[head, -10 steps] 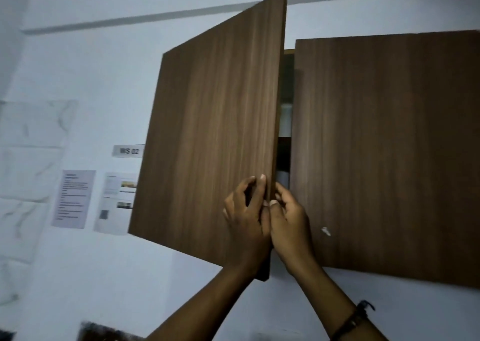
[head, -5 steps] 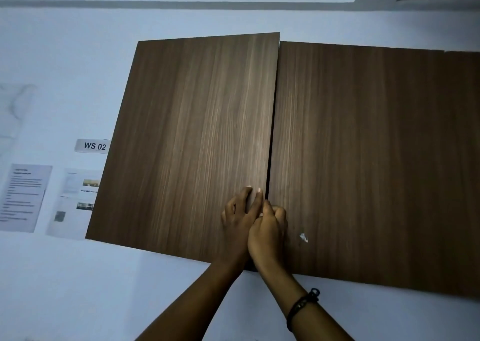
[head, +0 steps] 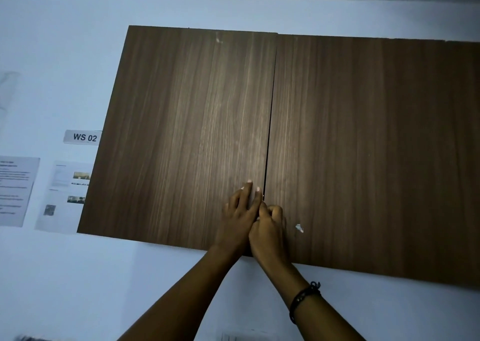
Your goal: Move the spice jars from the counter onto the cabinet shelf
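Note:
The wall cabinet fills the middle of the view, and its two brown wooden doors meet at a thin dark seam. My left hand (head: 241, 210) presses flat on the left door (head: 181, 133) with straight fingers, right beside the seam. My right hand (head: 270, 229) touches it and lies against the lower edge of the right door (head: 376, 146), its fingers curled with nothing held in them. The shelf is hidden behind the doors. No spice jars or counter are in view.
A "WS 02" label (head: 84, 137) and two printed sheets (head: 15, 190) (head: 65, 192) hang on the white wall left of the cabinet. A small white chip (head: 299, 228) marks the right door. My right wrist wears a dark bracelet (head: 302, 299).
The left door, which stood open a second ago, has swung shut against the right door. Both hands followed its edge and now rest at the seam.

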A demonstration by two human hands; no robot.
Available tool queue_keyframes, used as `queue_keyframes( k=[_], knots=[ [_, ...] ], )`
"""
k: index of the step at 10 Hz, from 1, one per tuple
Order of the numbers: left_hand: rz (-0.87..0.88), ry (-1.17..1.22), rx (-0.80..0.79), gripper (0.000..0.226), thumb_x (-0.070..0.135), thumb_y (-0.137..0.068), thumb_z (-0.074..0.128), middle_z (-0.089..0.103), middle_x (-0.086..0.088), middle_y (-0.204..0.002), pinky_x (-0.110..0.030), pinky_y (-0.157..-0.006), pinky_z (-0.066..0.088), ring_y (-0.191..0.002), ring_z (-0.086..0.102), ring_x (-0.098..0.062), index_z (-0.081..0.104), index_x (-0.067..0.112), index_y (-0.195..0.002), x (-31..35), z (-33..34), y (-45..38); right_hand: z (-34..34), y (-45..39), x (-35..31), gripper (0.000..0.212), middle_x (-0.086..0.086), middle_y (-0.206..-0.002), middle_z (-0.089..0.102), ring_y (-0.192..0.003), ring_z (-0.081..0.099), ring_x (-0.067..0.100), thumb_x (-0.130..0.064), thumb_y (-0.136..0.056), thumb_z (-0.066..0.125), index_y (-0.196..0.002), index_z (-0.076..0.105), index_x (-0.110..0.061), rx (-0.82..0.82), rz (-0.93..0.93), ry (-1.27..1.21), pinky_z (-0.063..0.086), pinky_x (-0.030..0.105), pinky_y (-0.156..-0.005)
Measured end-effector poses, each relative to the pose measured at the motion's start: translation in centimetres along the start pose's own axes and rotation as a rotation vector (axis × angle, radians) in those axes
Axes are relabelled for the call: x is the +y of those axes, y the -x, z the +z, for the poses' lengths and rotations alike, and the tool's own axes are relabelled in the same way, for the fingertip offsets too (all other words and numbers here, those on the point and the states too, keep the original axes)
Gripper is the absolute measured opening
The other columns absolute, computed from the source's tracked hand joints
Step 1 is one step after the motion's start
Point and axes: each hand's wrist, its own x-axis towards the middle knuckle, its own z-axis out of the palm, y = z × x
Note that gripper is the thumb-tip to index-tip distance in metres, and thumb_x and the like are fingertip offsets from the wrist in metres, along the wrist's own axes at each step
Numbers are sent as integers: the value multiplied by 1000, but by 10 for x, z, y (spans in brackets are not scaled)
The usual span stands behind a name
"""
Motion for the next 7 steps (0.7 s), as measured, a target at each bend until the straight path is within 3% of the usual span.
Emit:
queue_keyframes(
  k=[1, 2, 3, 4, 6, 7],
  knots=[
    [5, -47, -50, 85, 62, -97, 38, -16, -14, -164, -39, -123, 10, -153, -8, -29, 2, 15, -158, 0, 4, -3, -12, -4, 16, 30, 5, -124, 54, -108, 55, 22, -31, -102, 39, -127, 49, -21, -78, -256, 450, 52, 43, -89],
    [20, -158, -122, 80, 61, -99, 27, -18, -14, -165, -42, -124, 6, -152, -17, -31, -2, 17, -159, -1, 6, -6, -20, -7, 18, 45, 5, -141, 42, -123, 44, 21, -26, -100, 39, -144, 39, -16, -87, -388, 695, 46, 32, -98],
    [30, -140, -122, 73, 54, -101, 26, -8, -16, -166, -43, -124, 7, -153, -9, -33, 4, 14, -159, -1, -2, -10, -31, -11, 15, 54, 10, -152, 37, -135, 39, 27, -35, -98, 37, -148, 34, -16, -49, -428, 818, 38, 39, -109],
    [41, -45, -50, 68, 44, -101, 36, 13, -21, -164, -42, -123, 17, -151, 13, -36, 21, 7, -156, -3, -18, -16, -48, -16, 7, 63, 15, -159, 28, -145, 28, 34, -41, -95, 38, -151, 30, -12, 34, -473, 916, 26, 50, -116],
    [49, 8, 143, 63, 37, -101, 24, 17, -21, -163, -51, -123, 18, -152, 13, -35, 23, 3, -154, -4, -47, -20, -75, -24, -6, 71, 16, -163, 14, -150, 14, 36, -47, -95, 33, -154, 22, -11, 144, -546, 938, 14, 59, -118],
    [66, -7, 321, 64, 36, -100, 32, 21, -23, -161, -53, -122, 19, -151, 19, -36, 25, 1, -153, 2, -56, -24, -80, -26, -12, 74, 15, -164, 7, -151, 7, 36, -51, -95, 25, -156, 15, -11, 192, -590, 930, 8, 61, -118]
  ],
)
